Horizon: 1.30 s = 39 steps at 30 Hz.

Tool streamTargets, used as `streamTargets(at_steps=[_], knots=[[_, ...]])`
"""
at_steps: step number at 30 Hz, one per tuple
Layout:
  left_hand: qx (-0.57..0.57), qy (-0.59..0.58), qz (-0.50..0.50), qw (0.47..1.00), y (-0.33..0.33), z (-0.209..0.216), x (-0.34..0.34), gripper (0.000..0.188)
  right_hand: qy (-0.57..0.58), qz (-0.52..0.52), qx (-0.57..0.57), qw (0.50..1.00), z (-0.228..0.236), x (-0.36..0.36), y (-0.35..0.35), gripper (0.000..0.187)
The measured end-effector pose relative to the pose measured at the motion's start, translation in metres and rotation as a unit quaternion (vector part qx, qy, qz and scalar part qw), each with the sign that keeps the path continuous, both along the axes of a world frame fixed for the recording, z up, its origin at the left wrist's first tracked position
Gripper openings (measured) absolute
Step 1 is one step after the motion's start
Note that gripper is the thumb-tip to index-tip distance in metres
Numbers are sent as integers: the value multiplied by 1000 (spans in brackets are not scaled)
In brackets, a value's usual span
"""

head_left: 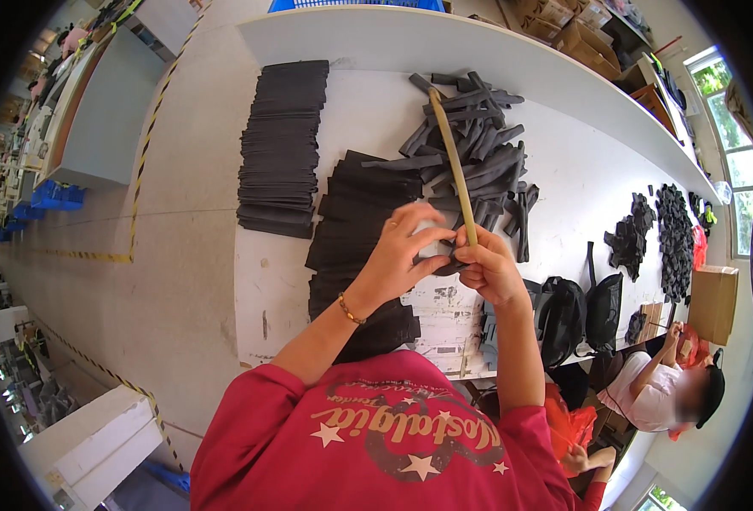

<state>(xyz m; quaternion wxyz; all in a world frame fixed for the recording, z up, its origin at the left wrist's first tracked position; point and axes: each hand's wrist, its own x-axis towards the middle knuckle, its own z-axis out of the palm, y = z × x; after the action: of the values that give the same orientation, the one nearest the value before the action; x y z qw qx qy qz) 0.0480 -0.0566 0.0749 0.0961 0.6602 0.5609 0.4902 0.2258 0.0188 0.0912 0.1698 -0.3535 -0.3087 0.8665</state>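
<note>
Stick [452, 162] juts forward from the gripping right hand [489, 266], left hand [400, 249] loosely cupped alongside.

Large tan script [393, 426] runs across the front of a worker's red shirt [249, 443], with smaller lettering [393, 394] printed just above it.

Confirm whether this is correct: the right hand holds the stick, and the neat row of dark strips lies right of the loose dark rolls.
Not quite: the neat row of dark strips lies left of the loose dark rolls, as the head view shows. The right hand does hold the stick.
</note>
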Motion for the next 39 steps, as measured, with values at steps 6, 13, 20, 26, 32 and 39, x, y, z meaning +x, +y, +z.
streamTargets(at_steps=[6, 13, 20, 26, 32, 39], knots=[[-278, -509, -147, 801, -8, -40, 7, 16, 40, -90, 21, 995, -13, -7, -4, 13], [-234, -401, -89, 881, -10, -55, 23, 10, -66, -149, 238, 957, -51, -5, -37, 30], [-230, -363, -9, 903, -14, -75, 36, 18, -110, -213, 209, 948, -74, -14, -45, 11], [-345, -435, -13, 832, -37, -91, 51, 30, -253, -258, 424, 830, -82, -18, -2, 16], [-233, -155, 82, 957, -5, -115, -25, 14, -294, -365, 385, 795, -46, 23, 115, 28], [-324, -39, -30, 945, 15, -202, -75, 15, -377, 10, 495, 783, -107, 76, 32, 16]])
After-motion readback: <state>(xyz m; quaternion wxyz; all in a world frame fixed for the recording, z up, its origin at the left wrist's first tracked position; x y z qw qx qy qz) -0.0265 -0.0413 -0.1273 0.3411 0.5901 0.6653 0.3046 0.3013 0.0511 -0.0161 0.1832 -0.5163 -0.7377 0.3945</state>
